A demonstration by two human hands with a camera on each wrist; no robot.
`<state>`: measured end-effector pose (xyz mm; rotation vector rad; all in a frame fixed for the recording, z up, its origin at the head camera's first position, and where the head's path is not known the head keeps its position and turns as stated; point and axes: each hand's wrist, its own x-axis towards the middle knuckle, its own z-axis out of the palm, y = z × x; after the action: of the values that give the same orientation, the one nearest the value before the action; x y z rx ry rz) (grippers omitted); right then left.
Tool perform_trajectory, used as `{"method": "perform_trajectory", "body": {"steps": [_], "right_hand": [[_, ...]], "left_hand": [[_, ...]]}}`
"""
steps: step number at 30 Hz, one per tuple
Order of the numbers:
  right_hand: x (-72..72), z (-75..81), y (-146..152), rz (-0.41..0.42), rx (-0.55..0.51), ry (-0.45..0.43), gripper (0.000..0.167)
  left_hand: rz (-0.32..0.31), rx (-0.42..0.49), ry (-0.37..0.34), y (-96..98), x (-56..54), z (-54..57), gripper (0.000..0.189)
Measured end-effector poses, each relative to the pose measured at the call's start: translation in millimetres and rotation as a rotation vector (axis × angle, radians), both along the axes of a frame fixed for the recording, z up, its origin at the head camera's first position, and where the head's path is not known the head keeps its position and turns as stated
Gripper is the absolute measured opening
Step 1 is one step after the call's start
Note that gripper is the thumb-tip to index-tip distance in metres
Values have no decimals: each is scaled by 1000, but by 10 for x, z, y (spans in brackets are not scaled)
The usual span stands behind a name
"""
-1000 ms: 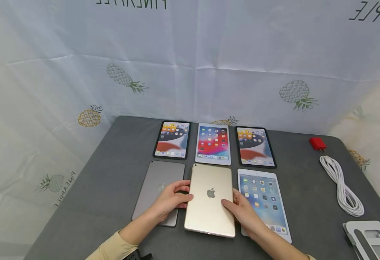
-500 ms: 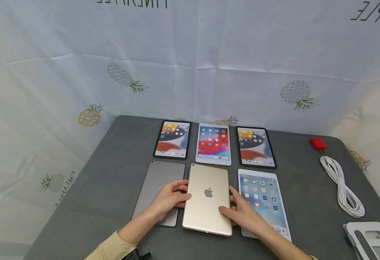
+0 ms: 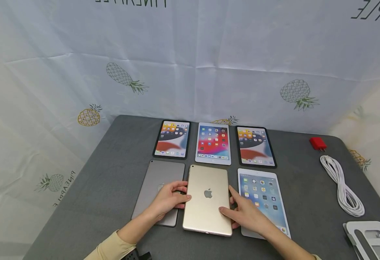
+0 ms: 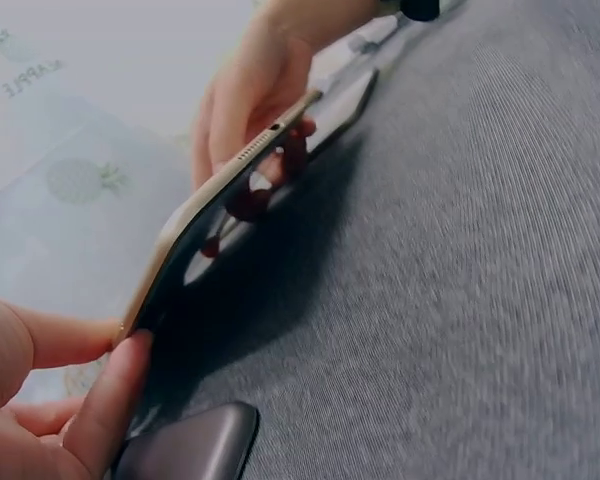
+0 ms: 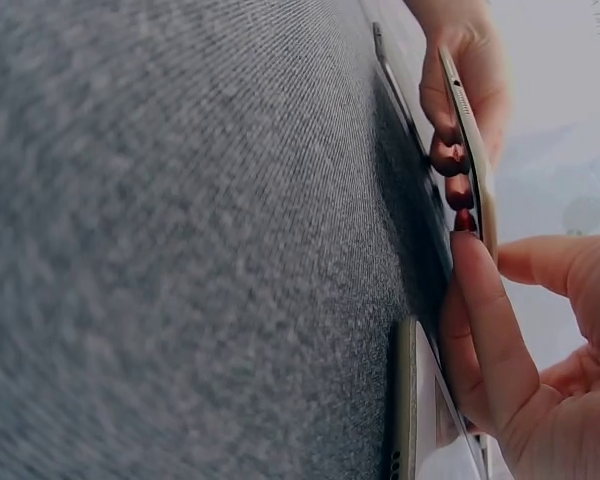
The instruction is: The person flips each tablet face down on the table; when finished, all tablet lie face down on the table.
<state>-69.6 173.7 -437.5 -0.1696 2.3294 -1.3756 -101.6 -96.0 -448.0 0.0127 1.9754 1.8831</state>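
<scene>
A gold tablet [image 3: 206, 213], its back with the apple logo facing up, is held between both hands in the head view. My left hand [image 3: 167, 199] pinches its left edge, thumb on top and fingers beneath. On the right edge, my right hand [image 3: 246, 215] does the same. In the left wrist view the tablet [image 4: 205, 195] is raised over the table, its shadow below. A grey tablet [image 3: 157, 177] lies back up under my left hand. Partly covered by my right hand, a white tablet [image 3: 264, 187] lies screen up.
Along the far side lie a black-framed tablet [image 3: 172, 139], a white-framed tablet [image 3: 213, 143] and another black-framed tablet [image 3: 256, 146], screens lit. To the right are a red charger plug [image 3: 317, 143], a coiled white cable [image 3: 342, 187] and a white stand [image 3: 371, 236] on the grey table [image 3: 92, 202].
Both hands have shifted the gold tablet slightly to the left since a second ago, then kept it almost still. The other tablets have not moved.
</scene>
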Motion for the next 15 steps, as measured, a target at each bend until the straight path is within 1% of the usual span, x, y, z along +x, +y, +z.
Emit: {"method": "perform_trajectory", "body": {"steps": [3,8,9,13,15], "right_hand": [[-6,-3,8,6,3,2,91],[-14,12,22,5,-50,-11,86],[-18,14,24,2,-66,-14,84],[-32,24,28,-4,-98,-4,78],[-33,21,27,-3,-105,-1,78]], "left_hand": [[-1,-52,45,-8,12,4,53],[8,-169,179,-25,45,15,45],[6,-180,198,-26,52,24,44],[-24,-224,253,-31,60,42,43],[-35,-225,256,-33,62,44,43]]}}
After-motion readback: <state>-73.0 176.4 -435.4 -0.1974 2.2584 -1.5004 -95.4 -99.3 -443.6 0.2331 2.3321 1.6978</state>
